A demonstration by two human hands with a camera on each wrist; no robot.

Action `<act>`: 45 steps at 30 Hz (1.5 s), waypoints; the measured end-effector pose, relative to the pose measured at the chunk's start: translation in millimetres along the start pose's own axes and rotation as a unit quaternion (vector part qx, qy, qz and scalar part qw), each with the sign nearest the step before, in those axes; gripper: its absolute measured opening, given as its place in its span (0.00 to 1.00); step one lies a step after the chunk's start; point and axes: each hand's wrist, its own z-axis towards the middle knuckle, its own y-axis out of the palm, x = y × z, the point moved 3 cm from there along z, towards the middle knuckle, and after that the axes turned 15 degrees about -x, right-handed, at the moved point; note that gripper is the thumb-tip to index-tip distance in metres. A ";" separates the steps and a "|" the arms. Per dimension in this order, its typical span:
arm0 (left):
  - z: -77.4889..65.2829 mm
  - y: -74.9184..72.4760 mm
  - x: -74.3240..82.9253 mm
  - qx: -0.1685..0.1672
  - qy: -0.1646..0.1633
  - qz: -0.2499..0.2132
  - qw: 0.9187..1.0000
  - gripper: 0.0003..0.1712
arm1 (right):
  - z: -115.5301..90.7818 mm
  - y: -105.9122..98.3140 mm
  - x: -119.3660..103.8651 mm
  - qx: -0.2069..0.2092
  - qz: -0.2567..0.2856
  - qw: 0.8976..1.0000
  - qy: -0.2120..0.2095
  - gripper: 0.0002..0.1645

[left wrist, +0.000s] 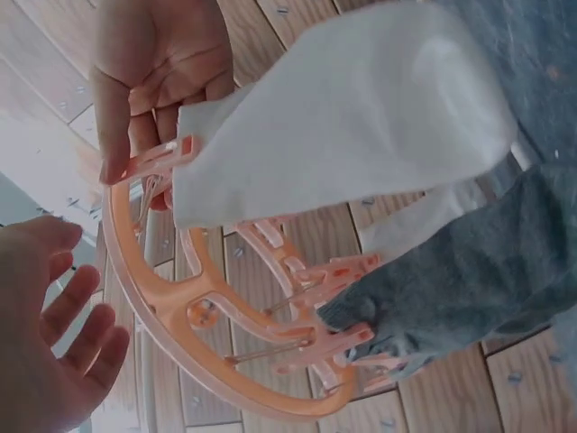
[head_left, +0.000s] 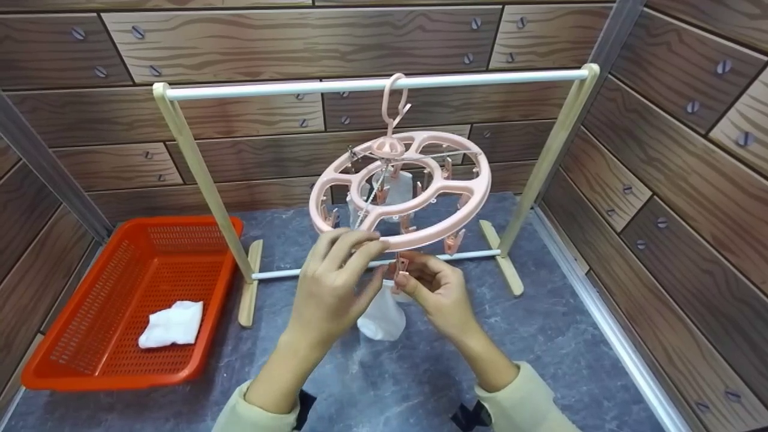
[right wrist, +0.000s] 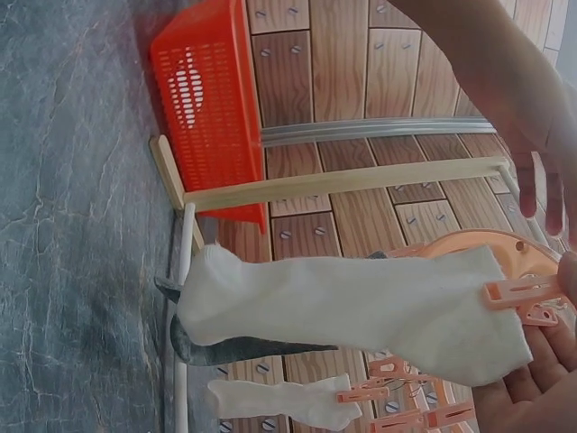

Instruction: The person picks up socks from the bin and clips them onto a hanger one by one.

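A pink round clip hanger [head_left: 441,233] hangs from a rack's white bar by its hook. My right hand [head_left: 441,291] pinches a pink clothespin [head_left: 401,264] at the hanger's near rim. That clothespin bites the open end of a white sock [right wrist: 352,302], which hangs toe down. My left hand [head_left: 330,282] is beside the near rim with fingers extended; in the left wrist view, nothing is in its fingers. Farther back on the hanger, a dark grey sock [left wrist: 469,280] and another white sock [right wrist: 284,402] hang from clips.
An orange plastic basket [head_left: 114,382] stands at the left, with a folded white cloth item [head_left: 173,325] inside. The rack's wooden legs [head_left: 204,174] stand on a dark marbled surface [head_left: 384,390]. Wood-patterned panels enclose the back and sides. Several free clothespins [head_left: 454,241] dangle around the hanger.
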 end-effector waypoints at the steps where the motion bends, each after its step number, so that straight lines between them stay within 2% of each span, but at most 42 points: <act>1: 1.8 1.2 0.2 -0.005 0.004 0.012 1.000 0.19 | -0.3 -0.1 0.3 0.001 0.000 1.000 0.003 0.19; 5: 6.9 8.1 -1.2 -0.025 0.008 0.043 0.999 0.27 | -0.9 0.1 1.4 0.003 0.004 1.000 0.010 0.19; 11: 6.7 17.7 -6.2 -0.045 0.010 0.058 0.997 0.26 | -2.2 0.8 2.9 0.003 0.004 1.000 0.015 0.19; 15: 4.4 22.2 -8.1 -0.054 0.014 0.062 0.997 0.29 | -2.9 1.2 4.9 -0.002 0.005 1.000 0.014 0.19; 19: 2.5 24.8 -9.2 -0.063 0.013 0.065 0.996 0.33 | -2.5 1.3 5.8 -0.004 -0.001 1.000 0.015 0.19; 25: 0.7 26.4 -10.5 -0.077 0.005 0.072 0.994 0.32 | -3.0 0.6 5.8 -0.008 -0.012 1.000 0.027 0.21; 28: -0.7 26.5 -11.4 -0.079 0.002 0.072 0.994 0.33 | -4.6 -0.5 5.8 -0.025 -0.040 0.999 0.025 0.23; 32: -2.9 25.9 -12.5 -0.087 -0.003 0.068 0.994 0.36 | -7.8 -3.2 3.5 -0.041 -0.119 0.992 -0.007 0.27; 34: -3.5 25.3 -12.8 -0.092 -0.004 0.066 0.994 0.37 | -9.7 -5.5 0.1 -0.032 -0.179 0.983 -0.032 0.27; 37: -3.8 25.0 -13.6 -0.097 -0.005 0.065 0.993 0.36 | -12.7 -10.5 -11.1 0.005 -0.273 0.959 -0.078 0.22; 40: -3.7 24.8 -14.7 -0.096 -0.001 0.064 0.993 0.35 | -12.6 -20.3 -28.7 0.051 -0.364 0.918 -0.152 0.15; 42: -4.0 25.0 -15.9 -0.095 0.000 0.065 0.993 0.35 | -8.6 -28.7 -40.7 0.079 -0.395 0.891 -0.211 0.12; 44: -4.4 24.5 -16.7 -0.094 0.002 0.065 0.993 0.33 | -2.0 -38.9 -50.7 0.098 -0.426 0.861 -0.259 0.13; 45: -4.7 24.4 -17.2 -0.095 0.002 0.066 0.993 0.33 | 2.2 -44.4 -54.4 0.102 -0.440 0.851 -0.270 0.15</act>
